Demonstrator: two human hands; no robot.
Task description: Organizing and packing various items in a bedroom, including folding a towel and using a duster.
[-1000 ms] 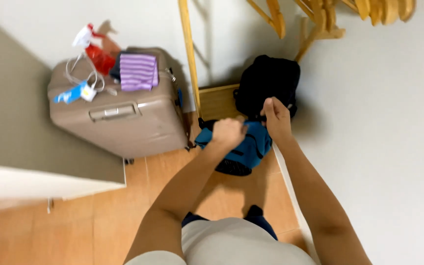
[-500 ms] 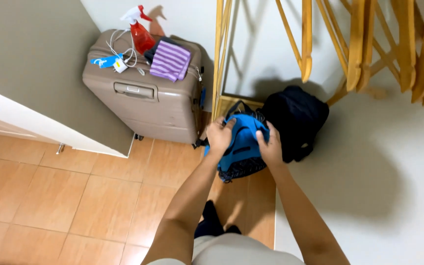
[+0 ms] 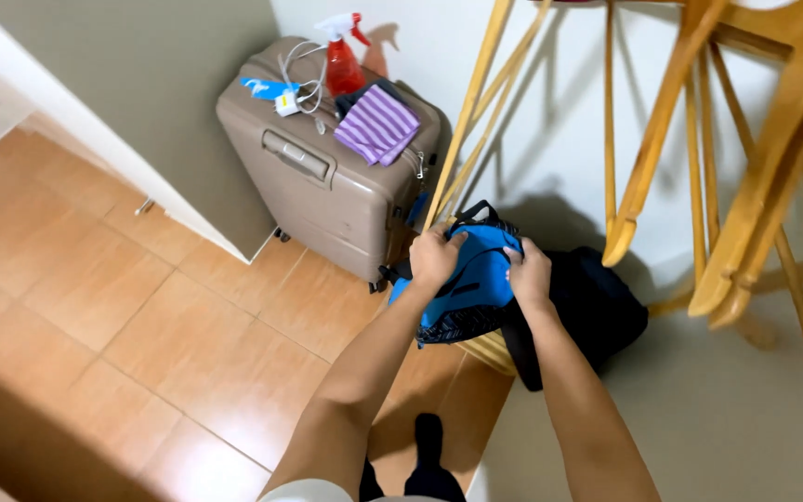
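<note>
A blue backpack [image 3: 467, 284] with black trim is lifted off the floor in front of me. My left hand [image 3: 433, 257] grips its upper left side and my right hand [image 3: 529, 273] grips its upper right side. Just right of it a black bag [image 3: 598, 310] rests on the floor against the wall. Under the blue backpack the corner of a light wooden piece [image 3: 487, 350] shows.
A beige suitcase [image 3: 327, 191] stands left of the bags, with a red spray bottle [image 3: 341, 61], a striped purple cloth [image 3: 377, 124] and a white cable [image 3: 297, 84] on top. Wooden hangers [image 3: 671, 121] dangle at upper right. The floor is orange tile [image 3: 141, 307].
The view has swung so the suitcase and bags sit lower and more central. Both hands kept hold of the blue backpack and raised it slightly.
</note>
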